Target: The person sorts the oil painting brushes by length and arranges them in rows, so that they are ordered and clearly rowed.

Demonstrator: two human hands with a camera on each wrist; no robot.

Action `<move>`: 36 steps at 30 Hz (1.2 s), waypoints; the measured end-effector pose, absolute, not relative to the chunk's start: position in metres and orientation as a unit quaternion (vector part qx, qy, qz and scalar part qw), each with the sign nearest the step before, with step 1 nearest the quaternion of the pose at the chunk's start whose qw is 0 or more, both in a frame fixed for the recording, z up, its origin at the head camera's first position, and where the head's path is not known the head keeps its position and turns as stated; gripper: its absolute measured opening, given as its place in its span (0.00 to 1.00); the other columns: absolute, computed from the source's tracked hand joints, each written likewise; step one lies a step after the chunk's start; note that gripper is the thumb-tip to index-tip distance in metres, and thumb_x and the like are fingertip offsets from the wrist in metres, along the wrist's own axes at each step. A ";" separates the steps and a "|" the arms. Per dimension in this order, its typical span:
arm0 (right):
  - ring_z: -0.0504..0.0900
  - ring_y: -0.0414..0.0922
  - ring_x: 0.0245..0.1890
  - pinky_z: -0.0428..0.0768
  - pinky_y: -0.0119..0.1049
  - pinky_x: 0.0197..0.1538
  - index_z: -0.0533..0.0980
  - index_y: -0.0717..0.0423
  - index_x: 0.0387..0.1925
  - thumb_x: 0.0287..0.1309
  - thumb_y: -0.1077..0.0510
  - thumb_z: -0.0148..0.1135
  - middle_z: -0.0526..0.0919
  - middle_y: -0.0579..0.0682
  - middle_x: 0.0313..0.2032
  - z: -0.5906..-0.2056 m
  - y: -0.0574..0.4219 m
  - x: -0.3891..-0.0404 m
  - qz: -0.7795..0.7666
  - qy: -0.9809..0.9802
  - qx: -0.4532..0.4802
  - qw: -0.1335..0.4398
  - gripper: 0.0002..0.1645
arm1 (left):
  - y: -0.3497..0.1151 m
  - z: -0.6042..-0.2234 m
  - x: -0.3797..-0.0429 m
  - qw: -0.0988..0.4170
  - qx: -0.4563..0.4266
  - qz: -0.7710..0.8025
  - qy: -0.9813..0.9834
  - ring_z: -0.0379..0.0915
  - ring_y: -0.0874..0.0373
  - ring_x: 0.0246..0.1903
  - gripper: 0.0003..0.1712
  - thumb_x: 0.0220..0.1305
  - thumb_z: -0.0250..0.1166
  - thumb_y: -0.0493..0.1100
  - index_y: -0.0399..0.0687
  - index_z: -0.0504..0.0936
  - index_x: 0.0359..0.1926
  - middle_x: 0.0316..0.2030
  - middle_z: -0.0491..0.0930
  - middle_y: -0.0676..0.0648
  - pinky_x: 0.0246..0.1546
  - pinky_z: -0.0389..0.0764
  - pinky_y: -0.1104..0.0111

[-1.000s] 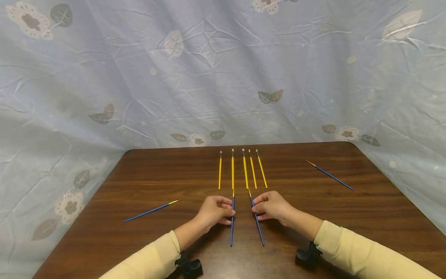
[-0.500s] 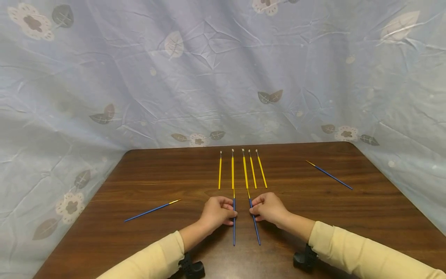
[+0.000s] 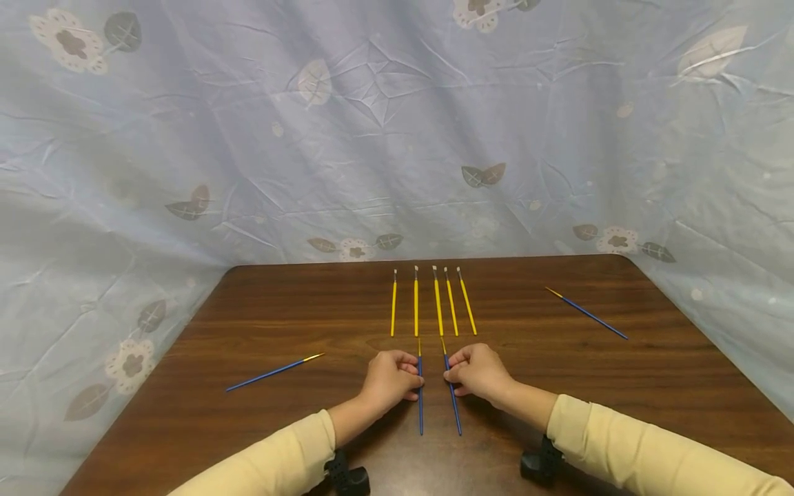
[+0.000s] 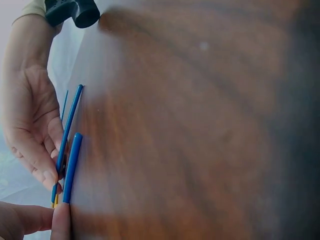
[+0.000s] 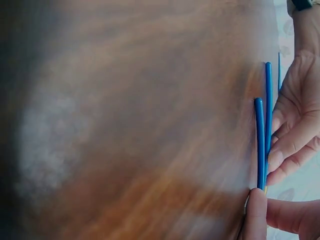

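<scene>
Both arms reach forward from lower frame, cream sleeves to the wrists, a black wrist mount under each. Left hand (image 3: 389,375) and right hand (image 3: 476,370) lie low, knuckles up, near each other, a narrow gap between. Fingers (image 4: 36,159) of both curled inward, tips pinching toward the gap. Wrists straight.

head cam looks forward-down over whole table (image 3: 260,324); both wrist cams sit low and close, sharing the two blue brushes (image 3: 420,406) by the hands
</scene>
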State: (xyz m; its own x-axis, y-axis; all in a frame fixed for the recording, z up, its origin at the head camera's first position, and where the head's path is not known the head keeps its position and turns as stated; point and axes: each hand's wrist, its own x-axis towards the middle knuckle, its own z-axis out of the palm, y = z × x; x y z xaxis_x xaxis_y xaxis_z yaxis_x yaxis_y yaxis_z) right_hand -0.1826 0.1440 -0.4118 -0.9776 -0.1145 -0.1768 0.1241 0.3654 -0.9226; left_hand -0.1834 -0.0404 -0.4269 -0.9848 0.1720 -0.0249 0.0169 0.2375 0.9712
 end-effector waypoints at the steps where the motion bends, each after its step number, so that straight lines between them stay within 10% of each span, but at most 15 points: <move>1: 0.83 0.46 0.29 0.85 0.39 0.30 0.76 0.73 0.38 0.52 0.74 0.65 0.81 0.56 0.29 -0.412 0.144 -0.183 -0.564 0.819 0.004 0.105 0.10 | -0.040 -0.427 -0.184 0.062 0.062 0.613 0.785 0.80 0.58 0.22 0.15 0.48 0.68 0.21 0.24 0.80 0.41 0.25 0.78 0.45 0.20 0.84 0.66; 36: 0.80 0.44 0.23 0.84 0.38 0.26 0.75 0.72 0.38 0.51 0.76 0.65 0.79 0.55 0.26 -0.414 0.139 -0.181 -0.566 0.819 0.014 0.092 0.11 | -0.044 -0.427 -0.181 0.081 0.051 0.644 0.759 0.80 0.58 0.24 0.15 0.49 0.68 0.21 0.25 0.78 0.41 0.27 0.78 0.44 0.24 0.84 0.65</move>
State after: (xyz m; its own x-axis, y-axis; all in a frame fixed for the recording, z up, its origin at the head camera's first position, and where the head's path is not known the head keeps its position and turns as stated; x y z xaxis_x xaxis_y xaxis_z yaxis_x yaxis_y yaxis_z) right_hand -0.1814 0.1386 -0.4141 -0.9825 -0.0818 -0.1673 0.1276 0.3584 -0.9248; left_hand -0.1812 -0.0440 -0.4268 -0.9817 0.1814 -0.0582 -0.0278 0.1661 0.9857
